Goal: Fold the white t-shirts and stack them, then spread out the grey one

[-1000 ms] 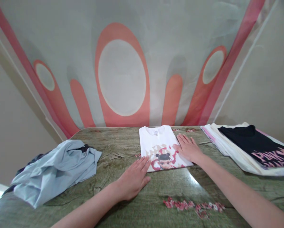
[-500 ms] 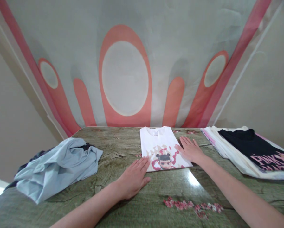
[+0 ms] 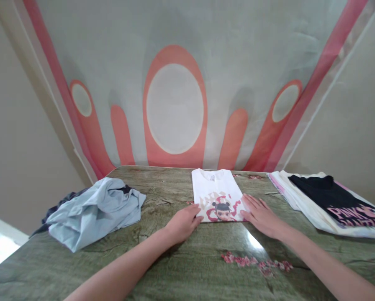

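A white folded T-shirt (image 3: 206, 190) lies flat on the table, its neckline toward the wall and a cartoon figure with red ribbons printed on its lower part. At its lower left corner is my left hand (image 3: 183, 222), fingers bent and closed on the edge, thumb near the bottom. My right hand (image 3: 264, 215) rests along the lower right edge. Its fingers are stretched out against the side, and the thumb touches the print. The undersides of both hands are hidden.
On the left, a crumpled light blue garment (image 3: 96, 209) lies over dark cloth (image 3: 66, 198). A pile of folded clothes stands at the right, with a black T-shirt (image 3: 327, 192) on top. The wood-patterned table (image 3: 175, 271) ends at a patterned wall panel (image 3: 237, 54).
My left hand's fingers have gone from lying flat to bending at the shirt's corner. My right hand has slid down the right edge toward me. The view has shifted slightly left.
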Demonstrator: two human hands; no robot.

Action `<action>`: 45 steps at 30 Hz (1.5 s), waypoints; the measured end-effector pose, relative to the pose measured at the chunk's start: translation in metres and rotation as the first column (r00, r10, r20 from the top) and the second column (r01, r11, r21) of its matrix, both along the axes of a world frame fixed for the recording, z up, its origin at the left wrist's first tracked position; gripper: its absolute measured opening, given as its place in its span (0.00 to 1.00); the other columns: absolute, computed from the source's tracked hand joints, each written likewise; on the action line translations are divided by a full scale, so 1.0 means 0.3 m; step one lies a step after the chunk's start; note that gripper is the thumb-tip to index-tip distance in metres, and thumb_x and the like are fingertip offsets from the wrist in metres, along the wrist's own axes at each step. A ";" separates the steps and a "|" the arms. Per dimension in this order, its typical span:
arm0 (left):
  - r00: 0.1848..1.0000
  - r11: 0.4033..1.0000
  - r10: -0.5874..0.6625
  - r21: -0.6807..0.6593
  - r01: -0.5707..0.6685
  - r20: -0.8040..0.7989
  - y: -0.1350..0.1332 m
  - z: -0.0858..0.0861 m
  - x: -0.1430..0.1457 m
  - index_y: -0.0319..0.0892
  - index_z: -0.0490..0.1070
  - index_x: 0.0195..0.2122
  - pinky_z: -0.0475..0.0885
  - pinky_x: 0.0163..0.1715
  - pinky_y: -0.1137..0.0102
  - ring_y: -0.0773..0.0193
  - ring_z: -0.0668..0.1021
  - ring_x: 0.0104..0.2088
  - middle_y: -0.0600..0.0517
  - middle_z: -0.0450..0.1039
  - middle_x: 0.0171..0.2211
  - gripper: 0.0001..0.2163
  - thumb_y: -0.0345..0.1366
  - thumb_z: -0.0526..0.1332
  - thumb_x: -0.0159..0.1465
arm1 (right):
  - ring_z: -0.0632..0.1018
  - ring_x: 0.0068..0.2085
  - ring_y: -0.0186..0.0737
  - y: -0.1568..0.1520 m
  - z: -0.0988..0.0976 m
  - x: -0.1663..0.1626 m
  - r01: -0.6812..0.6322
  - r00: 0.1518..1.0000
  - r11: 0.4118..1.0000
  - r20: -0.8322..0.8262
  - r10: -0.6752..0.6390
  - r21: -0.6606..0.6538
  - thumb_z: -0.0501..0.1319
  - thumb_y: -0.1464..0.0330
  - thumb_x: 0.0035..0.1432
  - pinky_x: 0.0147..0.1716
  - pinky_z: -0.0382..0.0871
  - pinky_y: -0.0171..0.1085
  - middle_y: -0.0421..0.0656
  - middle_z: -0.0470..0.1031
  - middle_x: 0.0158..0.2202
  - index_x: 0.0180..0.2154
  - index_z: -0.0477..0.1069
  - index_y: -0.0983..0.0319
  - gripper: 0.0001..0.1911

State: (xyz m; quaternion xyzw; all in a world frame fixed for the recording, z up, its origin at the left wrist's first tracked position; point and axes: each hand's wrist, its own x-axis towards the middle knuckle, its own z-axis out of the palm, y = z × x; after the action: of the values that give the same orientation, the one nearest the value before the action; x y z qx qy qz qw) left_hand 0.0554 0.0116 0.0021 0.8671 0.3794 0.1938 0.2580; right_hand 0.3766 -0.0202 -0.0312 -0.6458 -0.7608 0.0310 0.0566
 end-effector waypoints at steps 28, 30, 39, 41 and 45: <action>0.957 0.522 0.279 -0.849 -0.081 0.080 0.008 0.031 -0.007 0.37 0.56 0.46 0.60 0.12 0.81 0.73 0.68 0.12 0.57 0.69 0.17 0.14 0.23 0.48 0.59 | 0.70 0.51 0.42 0.006 0.067 -0.268 -0.299 0.895 0.877 -0.208 0.395 0.376 0.49 0.67 0.60 0.52 0.63 0.45 0.46 0.71 0.49 0.48 0.68 0.59 0.16; 0.956 0.500 0.282 -0.863 -0.077 0.078 0.015 0.033 -0.015 0.36 0.56 0.47 0.61 0.13 0.81 0.73 0.68 0.12 0.56 0.70 0.17 0.14 0.23 0.48 0.59 | 0.69 0.52 0.42 0.031 0.057 -0.212 -0.200 0.915 0.909 -0.263 0.307 0.365 0.48 0.65 0.61 0.53 0.62 0.45 0.46 0.70 0.50 0.50 0.67 0.60 0.18; 0.916 0.410 0.368 -0.912 -0.002 0.163 0.033 0.011 0.002 0.39 0.60 0.41 0.63 0.15 0.81 0.74 0.69 0.14 0.55 0.70 0.19 0.07 0.29 0.54 0.61 | 0.57 0.60 0.43 0.094 -0.025 -0.163 -0.243 0.941 0.944 -0.183 0.285 0.223 0.44 0.57 0.62 0.58 0.52 0.47 0.45 0.57 0.60 0.58 0.58 0.60 0.26; 0.900 0.385 0.385 -0.922 0.045 0.204 0.048 0.010 0.014 0.39 0.60 0.38 0.61 0.14 0.82 0.75 0.68 0.14 0.55 0.70 0.19 0.04 0.28 0.52 0.62 | 0.56 0.61 0.43 0.103 -0.024 -0.166 -0.246 0.950 0.949 -0.147 0.277 0.198 0.43 0.56 0.62 0.58 0.51 0.48 0.44 0.55 0.61 0.59 0.56 0.59 0.27; 0.884 0.326 0.392 -0.937 0.124 0.254 0.082 0.020 0.037 0.37 0.62 0.32 0.57 0.11 0.82 0.77 0.64 0.11 0.54 0.70 0.18 0.03 0.29 0.51 0.63 | 0.53 0.62 0.42 0.141 -0.025 -0.140 -0.242 0.963 0.958 -0.083 0.257 0.155 0.41 0.56 0.62 0.59 0.49 0.47 0.45 0.52 0.62 0.60 0.54 0.60 0.28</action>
State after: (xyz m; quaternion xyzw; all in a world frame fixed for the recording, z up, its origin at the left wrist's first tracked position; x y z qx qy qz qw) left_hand 0.0665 0.0362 0.0081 0.4542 0.4244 0.1508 0.7687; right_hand 0.3346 0.0221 -0.0387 -0.5363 -0.8326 0.0162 0.1373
